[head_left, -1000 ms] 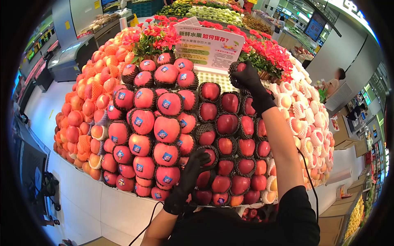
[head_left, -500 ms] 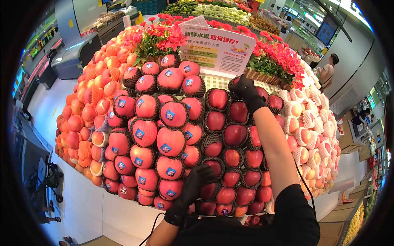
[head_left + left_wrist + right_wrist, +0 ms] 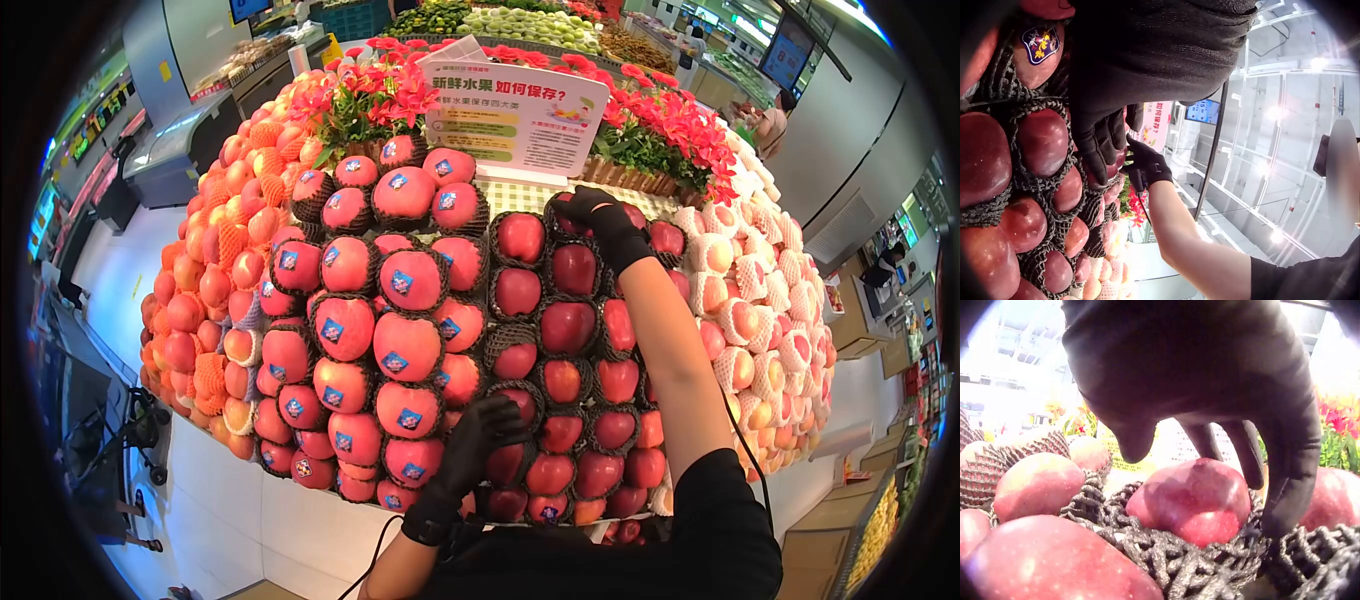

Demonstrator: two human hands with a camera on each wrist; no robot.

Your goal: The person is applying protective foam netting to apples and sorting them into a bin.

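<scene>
Both hands wear black gloves. At the top of the dark red apple rows, the right hand (image 3: 605, 225) is over an apple in black netting. In the right wrist view this hand (image 3: 1204, 369) arches above the apple (image 3: 1191, 500), its fingers spread beyond and to the right, its thumb raised at the left. Lower down, the left hand (image 3: 475, 445) lies with loosely extended fingers beside a netted apple (image 3: 522, 403). Seen from the left wrist, the hand (image 3: 1154, 56) has its fingers over dark red apples; exact contact cannot be told.
Stickered apples (image 3: 405, 345) are stacked to the left, with orange-netted fruit (image 3: 210, 375) beyond. White-netted fruit (image 3: 770, 330) fills the right side. Behind the rows stand a sign (image 3: 515, 120) and red flowers (image 3: 690, 150). A person (image 3: 770, 130) is at the upper right.
The right hand has come down and left with the apple it held, now low in the top row, and its fingers have loosened. The left hand has barely moved; the view has shifted.
</scene>
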